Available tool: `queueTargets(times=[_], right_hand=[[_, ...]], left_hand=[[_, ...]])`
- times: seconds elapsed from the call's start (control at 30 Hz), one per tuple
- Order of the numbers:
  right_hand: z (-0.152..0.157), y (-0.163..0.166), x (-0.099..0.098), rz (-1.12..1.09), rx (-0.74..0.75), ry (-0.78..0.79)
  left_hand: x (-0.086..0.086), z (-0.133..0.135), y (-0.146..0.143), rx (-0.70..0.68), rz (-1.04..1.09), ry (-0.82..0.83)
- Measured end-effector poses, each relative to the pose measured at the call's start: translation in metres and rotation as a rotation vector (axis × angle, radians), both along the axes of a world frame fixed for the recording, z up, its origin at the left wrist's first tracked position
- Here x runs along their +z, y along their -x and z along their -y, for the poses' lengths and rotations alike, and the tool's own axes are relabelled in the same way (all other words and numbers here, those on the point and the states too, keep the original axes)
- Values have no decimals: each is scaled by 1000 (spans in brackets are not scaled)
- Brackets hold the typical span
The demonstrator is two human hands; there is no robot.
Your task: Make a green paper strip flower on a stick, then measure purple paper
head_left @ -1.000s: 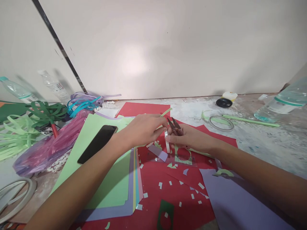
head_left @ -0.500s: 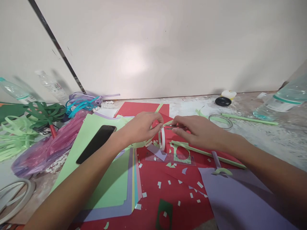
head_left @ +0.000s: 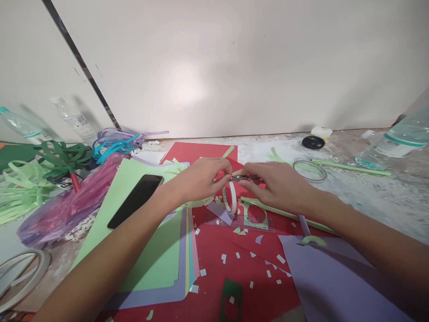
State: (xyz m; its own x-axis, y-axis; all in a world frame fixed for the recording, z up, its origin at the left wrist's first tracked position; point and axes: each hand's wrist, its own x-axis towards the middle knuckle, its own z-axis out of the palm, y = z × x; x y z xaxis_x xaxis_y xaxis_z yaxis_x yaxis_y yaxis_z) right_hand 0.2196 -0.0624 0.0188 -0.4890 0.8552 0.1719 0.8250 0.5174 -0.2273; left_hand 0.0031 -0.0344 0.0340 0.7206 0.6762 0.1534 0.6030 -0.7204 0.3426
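My left hand point(head_left: 204, 179) is closed in a pinch near the middle, with a white roll of tape point(head_left: 233, 199) hanging on edge just below its fingertips. Pale green paper strips point(head_left: 201, 203) show under that hand; whether it grips them too is hidden. In my right hand point(head_left: 281, 183) is a small pair of scissors point(head_left: 240, 178), blades pointing left at the pinched fingers and looking closed. Beneath lies red paper point(head_left: 214, 246) with a clear ruler point(head_left: 241, 221), a purple paper piece point(head_left: 219, 212) and several small white scraps.
A black phone point(head_left: 136, 201) lies on stacked coloured sheets point(head_left: 150, 268) at left. Purple paper point(head_left: 335, 277) is at right. Fringed paper flowers point(head_left: 63, 156), a pink plastic bag point(head_left: 77, 201) and a large tape roll point(head_left: 36, 277) sit far left. A plastic bottle point(head_left: 395, 143) stands right, before the wall.
The scissor blades have come together at my left fingertips; they were apart before. The tape roll hangs slightly lower and further right. Both hands stay nearly in place.
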Motion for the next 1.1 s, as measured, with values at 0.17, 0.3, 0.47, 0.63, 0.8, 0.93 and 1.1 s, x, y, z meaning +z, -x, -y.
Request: queueTargets(times=[0.17, 0.3, 0.47, 0.63, 0.8, 0.93, 1.1], right_hand=[[2, 2, 1, -29, -6, 0], [3, 3, 1, -49, -24, 1], [3, 4, 1, -30, -40, 20], [-3, -7, 11, -72, -9, 139], [-21, -33, 13, -20, 33, 370], [-33, -45, 0, 56, 15, 407], [-23, -23, 1, -380, -43, 515]], left_hand=[[1, 2, 0, 3, -32, -37], [2, 3, -2, 9, -43, -41], [2, 3, -2, 8, -42, -35], [3, 3, 0, 5, -20, -12], [8, 6, 0, -40, 81, 134], [12, 9, -3, -21, 195, 265], [9, 11, -4, 55, 280, 75]])
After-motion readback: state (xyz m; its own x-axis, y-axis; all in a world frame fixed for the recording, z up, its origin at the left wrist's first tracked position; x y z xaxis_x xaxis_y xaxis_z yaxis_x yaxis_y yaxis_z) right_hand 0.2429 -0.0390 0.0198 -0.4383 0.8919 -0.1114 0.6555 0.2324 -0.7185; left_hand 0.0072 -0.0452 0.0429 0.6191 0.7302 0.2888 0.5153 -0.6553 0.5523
